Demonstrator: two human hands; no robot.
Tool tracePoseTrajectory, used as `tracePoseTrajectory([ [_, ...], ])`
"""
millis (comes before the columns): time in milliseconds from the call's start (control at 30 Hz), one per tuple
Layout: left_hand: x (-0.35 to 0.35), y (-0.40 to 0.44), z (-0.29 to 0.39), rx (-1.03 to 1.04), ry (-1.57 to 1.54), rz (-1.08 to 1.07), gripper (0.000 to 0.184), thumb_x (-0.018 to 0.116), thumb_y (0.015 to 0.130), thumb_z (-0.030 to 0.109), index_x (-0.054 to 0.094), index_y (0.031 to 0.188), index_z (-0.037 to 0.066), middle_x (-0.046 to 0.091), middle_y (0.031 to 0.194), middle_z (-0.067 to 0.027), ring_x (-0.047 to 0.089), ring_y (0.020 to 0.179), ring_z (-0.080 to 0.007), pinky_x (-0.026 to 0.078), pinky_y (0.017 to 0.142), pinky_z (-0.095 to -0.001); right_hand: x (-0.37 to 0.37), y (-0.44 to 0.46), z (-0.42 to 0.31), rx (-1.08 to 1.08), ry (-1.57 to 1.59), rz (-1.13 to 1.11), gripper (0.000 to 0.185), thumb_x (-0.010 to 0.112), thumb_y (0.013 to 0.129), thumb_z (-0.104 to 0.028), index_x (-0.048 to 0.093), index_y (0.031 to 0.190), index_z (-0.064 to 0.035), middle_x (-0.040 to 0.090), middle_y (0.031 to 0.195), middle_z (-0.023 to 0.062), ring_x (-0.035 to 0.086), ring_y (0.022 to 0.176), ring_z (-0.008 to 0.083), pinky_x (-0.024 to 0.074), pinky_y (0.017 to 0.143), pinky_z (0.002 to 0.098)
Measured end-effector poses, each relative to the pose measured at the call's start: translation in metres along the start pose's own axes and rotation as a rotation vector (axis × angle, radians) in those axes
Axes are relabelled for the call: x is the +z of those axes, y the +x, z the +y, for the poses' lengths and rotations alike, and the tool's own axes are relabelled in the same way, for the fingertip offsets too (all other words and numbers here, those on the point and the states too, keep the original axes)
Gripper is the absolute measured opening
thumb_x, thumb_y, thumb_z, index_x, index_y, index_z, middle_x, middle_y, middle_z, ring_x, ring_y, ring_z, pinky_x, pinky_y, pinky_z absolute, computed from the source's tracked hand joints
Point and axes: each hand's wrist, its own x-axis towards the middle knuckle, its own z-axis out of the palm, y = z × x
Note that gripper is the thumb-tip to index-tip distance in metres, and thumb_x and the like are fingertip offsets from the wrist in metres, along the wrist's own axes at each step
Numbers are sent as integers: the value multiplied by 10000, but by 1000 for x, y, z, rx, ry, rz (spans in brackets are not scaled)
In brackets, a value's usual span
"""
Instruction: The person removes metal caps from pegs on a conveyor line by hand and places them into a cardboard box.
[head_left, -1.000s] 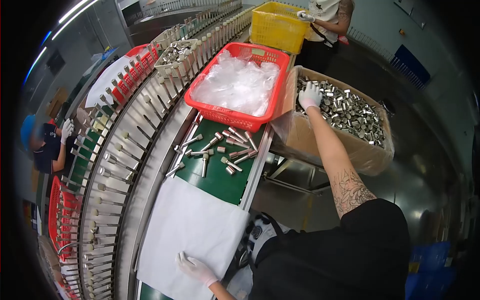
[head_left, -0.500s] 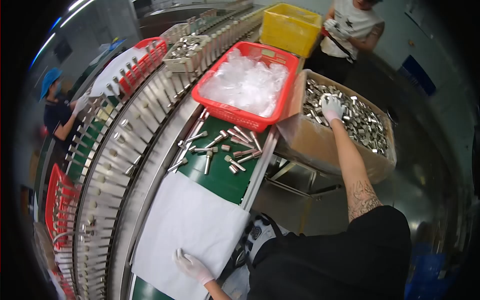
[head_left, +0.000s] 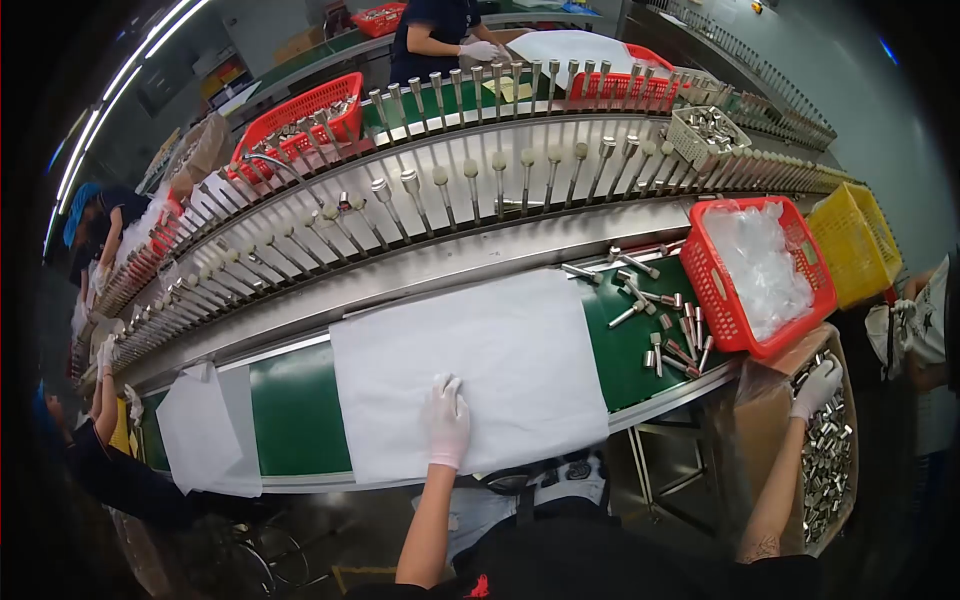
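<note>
My left hand (head_left: 448, 422), in a white glove, rests on a white sheet (head_left: 480, 330) spread over the green belt. Its fingers lie on the sheet with nothing in them. My right hand (head_left: 818, 388), also gloved, reaches into a cardboard box (head_left: 762, 420) filled with small shiny metal cylinders (head_left: 828, 450). The fingers curl down among the cylinders, and what they grip is hidden. To the right of the sheet, several loose metal parts with stems and round heads (head_left: 655, 300) lie scattered on the belt.
Beyond the belt runs a curved line of upright spindles (head_left: 410, 190). A red basket (head_left: 765, 340) of clear plastic bags stands at the right, beside a yellow crate (head_left: 855, 240). Co-workers are at the far side (head_left: 435, 40), the left (head_left: 105, 420) and the right edge (head_left: 925, 320).
My view has swung, so the belt now runs across the frame. My left hand still lies on the sheet, and my right hand is still in the box, its fingers more curled.
</note>
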Motion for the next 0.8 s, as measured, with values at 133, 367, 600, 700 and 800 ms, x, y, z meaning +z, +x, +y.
tracePoseTrajectory([
  [133, 12, -2, -8, -2, -56, 14, 284, 599, 931, 39, 656, 1208, 59, 597, 1397, -163, 543, 1323, -370, 445, 1093, -479, 55, -35, -140, -76, 227, -380, 270, 531, 1016, -166, 687, 1219, -81, 706, 999, 218, 691, 897, 358, 526, 833, 451],
  [367, 11, -4, -5, -1, -13, -7, 288, 601, 943, 44, 644, 1228, 44, 594, 1396, -177, 532, 1342, -377, 446, 1103, -480, 197, -42, -412, -654, 237, -470, 312, 600, 1007, -292, 658, 1225, -77, 743, 1077, 198, 715, 982, 408, 573, 855, 489],
  [600, -39, 37, 28, -106, -121, -43, 301, 622, 952, 85, 625, 1251, 51, 616, 1308, -195, 579, 1246, -393, 474, 1058, -492, 344, 7, -494, -757, -373, -719, 257, 602, 922, -110, 813, 1069, -109, 765, 1091, 196, 748, 1044, 345, 607, 847, 466],
  [700, -74, 112, 73, 101, -119, -43, 278, 621, 956, 93, 611, 1229, 43, 651, 1199, -178, 633, 1109, -389, 509, 968, -483, 329, 31, -489, -1013, -493, -670, 269, 628, 895, -110, 812, 1090, -94, 778, 1048, 179, 759, 1017, 341, 610, 856, 453],
  [800, -82, 232, 128, 525, 28, 214, 237, 648, 921, 109, 597, 1148, 64, 653, 1066, -128, 643, 953, -335, 506, 819, -464, 223, 72, -500, -1157, -305, -391, 203, 603, 909, -150, 790, 882, -75, 767, 891, 173, 766, 865, 346, 612, 749, 468],
])
